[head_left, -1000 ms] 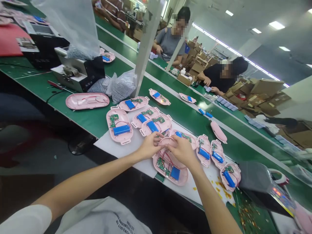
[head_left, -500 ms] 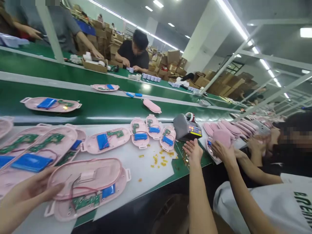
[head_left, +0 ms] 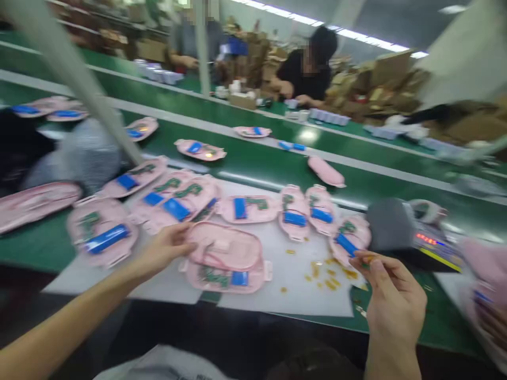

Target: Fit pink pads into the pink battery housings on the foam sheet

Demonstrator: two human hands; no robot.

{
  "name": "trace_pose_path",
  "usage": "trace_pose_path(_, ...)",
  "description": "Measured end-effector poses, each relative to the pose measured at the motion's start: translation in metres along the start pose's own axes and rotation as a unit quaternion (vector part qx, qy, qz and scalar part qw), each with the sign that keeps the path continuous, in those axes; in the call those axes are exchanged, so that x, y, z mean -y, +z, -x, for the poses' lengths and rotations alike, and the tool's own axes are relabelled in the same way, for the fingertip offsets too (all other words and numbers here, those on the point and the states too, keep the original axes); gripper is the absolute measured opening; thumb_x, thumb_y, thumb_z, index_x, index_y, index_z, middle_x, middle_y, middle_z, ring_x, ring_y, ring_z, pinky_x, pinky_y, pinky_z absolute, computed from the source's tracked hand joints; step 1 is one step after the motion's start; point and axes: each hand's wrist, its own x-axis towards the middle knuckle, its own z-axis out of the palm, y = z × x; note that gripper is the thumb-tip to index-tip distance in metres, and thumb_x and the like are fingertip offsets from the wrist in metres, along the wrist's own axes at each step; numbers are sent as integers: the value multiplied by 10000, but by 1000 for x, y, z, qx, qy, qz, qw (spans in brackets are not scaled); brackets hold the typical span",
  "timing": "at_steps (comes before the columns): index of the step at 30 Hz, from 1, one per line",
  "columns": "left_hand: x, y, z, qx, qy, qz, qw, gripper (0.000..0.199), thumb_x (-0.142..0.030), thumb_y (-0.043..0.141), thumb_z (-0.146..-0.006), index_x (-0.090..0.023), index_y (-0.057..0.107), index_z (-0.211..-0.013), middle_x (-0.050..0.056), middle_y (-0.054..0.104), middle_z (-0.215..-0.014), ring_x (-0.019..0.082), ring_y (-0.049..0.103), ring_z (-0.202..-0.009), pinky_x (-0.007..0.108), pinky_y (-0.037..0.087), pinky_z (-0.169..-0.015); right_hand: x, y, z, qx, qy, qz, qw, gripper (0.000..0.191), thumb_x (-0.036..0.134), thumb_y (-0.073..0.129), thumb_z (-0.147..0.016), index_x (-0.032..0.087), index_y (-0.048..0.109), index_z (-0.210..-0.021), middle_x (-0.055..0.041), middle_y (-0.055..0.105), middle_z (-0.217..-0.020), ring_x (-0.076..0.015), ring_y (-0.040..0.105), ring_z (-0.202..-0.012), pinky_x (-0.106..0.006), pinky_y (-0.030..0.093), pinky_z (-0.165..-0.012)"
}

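My left hand (head_left: 176,245) grips the left end of a pink plastic shell half (head_left: 227,244), with the thumb on it and the other fingers partly hidden. This half overlaps a lower pink shell (head_left: 257,279) that holds a green circuit board (head_left: 214,278) and a blue battery pack (head_left: 240,278). Thin wires show on the upper half. On the right, my right hand (head_left: 396,295) is closed in a pinch, with a small yellow tape piece (head_left: 371,259) showing blurrily at the fingertips. Just left of it lie several yellow tape pieces (head_left: 331,284) on the white sheet (head_left: 277,303).
Several open pink shells (head_left: 249,208) with boards and batteries line the bench. A grey tape dispenser (head_left: 390,227) stands at right. Behind runs a green conveyor (head_left: 257,158) carrying more shells. A metal post (head_left: 83,79) rises at left. A co-worker's hand (head_left: 493,316) is at far right.
The view has swung left. My right hand, open over small shiny bits beside the dispenser before, is now pinched near the yellow pieces. My left hand still holds the pink shell half.
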Motion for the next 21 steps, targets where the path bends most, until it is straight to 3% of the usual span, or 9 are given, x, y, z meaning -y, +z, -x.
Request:
trace_pose_path(2, -9, 1, 2, 58, 10, 80, 995, 577, -418, 811, -584, -127, 672, -1063, 107, 738, -1029, 289, 696, -937, 350, 581, -789, 29, 68, 18, 177, -75, -3, 981, 147, 331, 662, -874, 194, 669, -821, -57, 685, -976, -202, 648, -919, -367, 526, -844)
trace_pose_path(4, -12, 2, 4, 80, 29, 134, 987, 424, -307, 775, -621, -119, 689, -991, 68, 729, -898, 210, 682, -818, 266, 545, -701, 60, 129, 28, 358, -165, 23, 919, 134, 282, 597, -921, 212, 677, -840, -62, 671, -1076, -214, 618, -1029, -391, 495, -919)
trace_pose_path(6, -10, 2, 6, 93, 40, 175, 979, 324, -221, 735, -618, -110, 695, -920, 36, 698, -799, 159, 644, -726, 220, 501, -634, 78, 177, 34, 462, -221, 66, 856, 173, 248, 536, -947, 212, 668, -841, -64, 649, -1129, -217, 590, -1057, -399, 484, -926)
trace_pose_path(8, -5, 3, 8, 107, 53, 215, 969, 281, -165, 684, -610, -103, 697, -884, 15, 666, -744, 126, 602, -669, 188, 456, -582, 82, 208, 38, 517, -250, 122, 810, 197, 228, 507, -952, 203, 660, -830, -70, 630, -1162, -224, 571, -1058, -401, 485, -903)
trace_pose_path(11, 2, 4, 8, 123, 84, 269, 952, 287, -106, 610, -596, -100, 701, -867, -15, 612, -673, 88, 534, -604, 156, 388, -525, 75, 226, 46, 534, -281, 188, 775, 191, 225, 511, -946, 202, 670, -843, -73, 622, -1154, -228, 557, -1038, -398, 480, -885)
trace_pose_path(15, 8, 6, 5, 128, 108, 307, 937, 300, -71, 543, -587, -99, 691, -846, -18, 589, -660, 89, 526, -609, 153, 393, -529, 75, 229, 55, 474, -306, 265, 782, 155, 235, 592, -878, 193, 645, -738, -78, 652, -1025, -238, 562, -968, -368, 464, -806)
trace_pose_path(18, 13, 10, 7, 99, 129, 293, 942, 311, -74, 535, -613, -94, 680, -887, 18, 638, -742, 119, 587, -670, 175, 435, -568, 81, 229, 51, 414, -199, 343, 819, 243, 375, 767, -718, 189, 611, -732, -58, 656, -871, -226, 573, -800, -333, 431, -675)
trace_pose_path(21, 16, 14, 11, 59, 154, 253, 953, 291, -82, 550, -673, -110, 658, -942, 37, 663, -817, 140, 616, -691, 201, 460, -584, 85, 229, 38, 474, -78, 317, 818, 299, 443, 729, -712, 191, 638, -842, -12, 645, -756, -179, 550, -662, -292, 391, -616)
